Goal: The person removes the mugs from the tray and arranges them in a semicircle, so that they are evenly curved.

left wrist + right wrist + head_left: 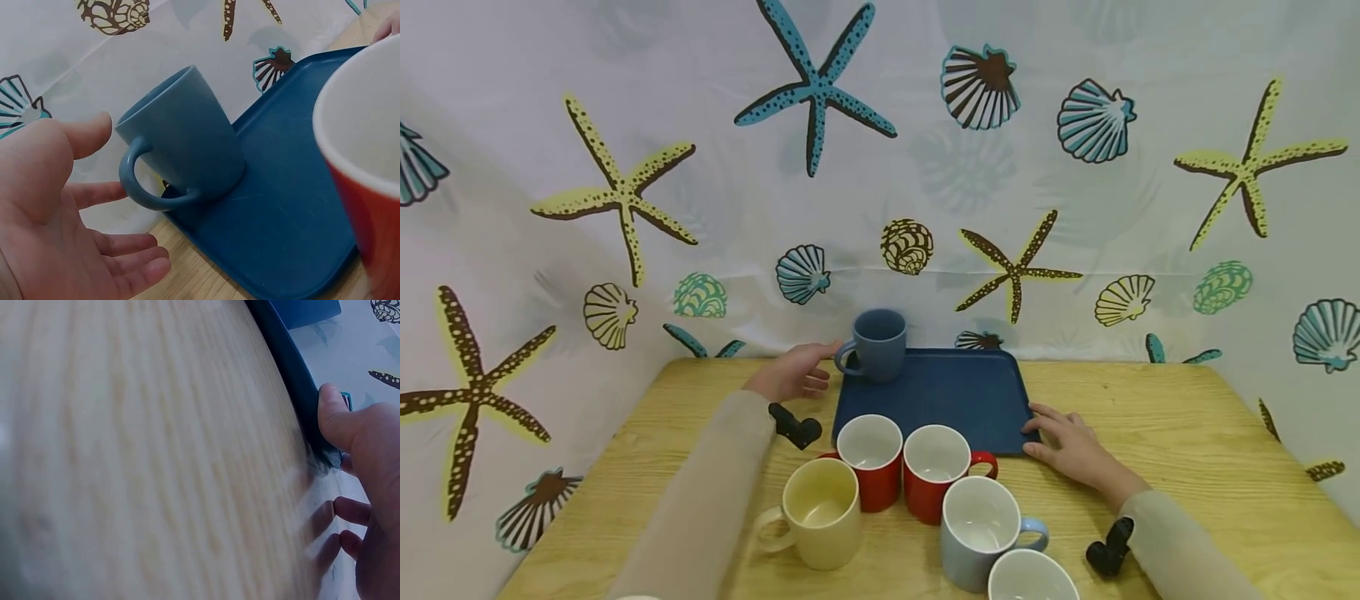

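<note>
A blue-grey mug stands upright on the back left corner of a dark blue tray. My left hand is just left of this mug, its fingers loosely spread. In the left wrist view its fingertips are right at the handle, not curled round it. My right hand is at the tray's front right corner. There its thumb lies against the rim and the index finger goes behind the corner, pinching it. The other fingers hang loosely beside the table surface.
Close in front of the tray stand two red mugs with white insides. Nearer are a yellow mug on the left, a light blue mug and another mug cut by the frame. A patterned curtain hangs behind the wooden table.
</note>
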`<action>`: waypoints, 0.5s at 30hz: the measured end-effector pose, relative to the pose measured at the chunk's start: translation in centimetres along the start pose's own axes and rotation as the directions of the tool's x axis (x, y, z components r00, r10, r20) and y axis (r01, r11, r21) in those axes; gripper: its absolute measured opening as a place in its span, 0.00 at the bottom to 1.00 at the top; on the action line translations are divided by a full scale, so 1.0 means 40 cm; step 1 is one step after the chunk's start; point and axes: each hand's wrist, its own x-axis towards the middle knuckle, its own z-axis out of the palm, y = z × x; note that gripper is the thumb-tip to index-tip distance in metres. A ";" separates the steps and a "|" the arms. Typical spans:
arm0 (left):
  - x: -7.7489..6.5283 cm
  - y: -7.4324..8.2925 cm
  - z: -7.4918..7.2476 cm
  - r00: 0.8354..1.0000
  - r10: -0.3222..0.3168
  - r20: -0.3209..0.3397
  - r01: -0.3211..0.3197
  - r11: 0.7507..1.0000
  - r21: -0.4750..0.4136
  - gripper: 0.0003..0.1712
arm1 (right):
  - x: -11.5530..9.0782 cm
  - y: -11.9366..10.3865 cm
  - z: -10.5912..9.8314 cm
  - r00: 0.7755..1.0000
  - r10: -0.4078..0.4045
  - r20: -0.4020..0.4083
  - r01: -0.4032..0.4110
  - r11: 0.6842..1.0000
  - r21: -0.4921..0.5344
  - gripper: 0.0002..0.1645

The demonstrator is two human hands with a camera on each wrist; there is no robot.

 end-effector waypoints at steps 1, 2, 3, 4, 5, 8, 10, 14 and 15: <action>0.003 0.001 0.002 1.000 -0.005 -0.009 0.005 1.000 0.000 0.41 | 0.001 0.000 0.000 1.000 0.001 0.001 -0.001 1.000 -0.003 0.18; 0.006 0.002 0.005 1.000 -0.009 -0.018 0.009 1.000 0.003 0.41 | 0.002 0.001 0.001 1.000 0.001 0.002 -0.001 1.000 -0.004 0.18; 0.009 0.003 0.009 1.000 -0.013 -0.027 0.013 1.000 0.004 0.41 | 0.003 0.002 0.001 1.000 0.002 0.002 -0.002 1.000 -0.006 0.18; 0.012 0.004 0.013 0.999 -0.018 -0.036 0.018 1.000 0.010 0.41 | 0.004 0.003 0.002 1.000 0.003 0.002 -0.003 1.000 -0.006 0.18; 0.015 0.005 0.016 0.999 -0.025 -0.042 0.026 1.000 0.016 0.41 | 0.004 0.003 0.002 1.000 0.005 0.002 -0.005 1.000 -0.007 0.18; 0.025 0.010 0.029 0.998 -0.046 -0.051 0.047 0.999 0.011 0.43 | 0.005 0.005 0.004 1.000 0.005 0.003 -0.005 1.000 -0.011 0.18; 0.029 0.014 0.037 0.996 -0.060 -0.061 0.061 0.998 0.007 0.42 | 0.005 0.003 0.004 1.000 0.003 0.001 -0.003 1.000 -0.011 0.17; 0.036 0.023 0.052 0.994 -0.065 -0.084 0.065 0.998 -0.009 0.37 | 0.005 0.000 0.001 1.000 -0.002 0.001 0.002 1.000 -0.009 0.18; 0.036 0.024 0.057 0.994 -0.061 -0.090 0.060 0.998 -0.009 0.36 | 0.004 0.000 0.000 1.000 -0.001 0.001 0.001 1.000 -0.009 0.18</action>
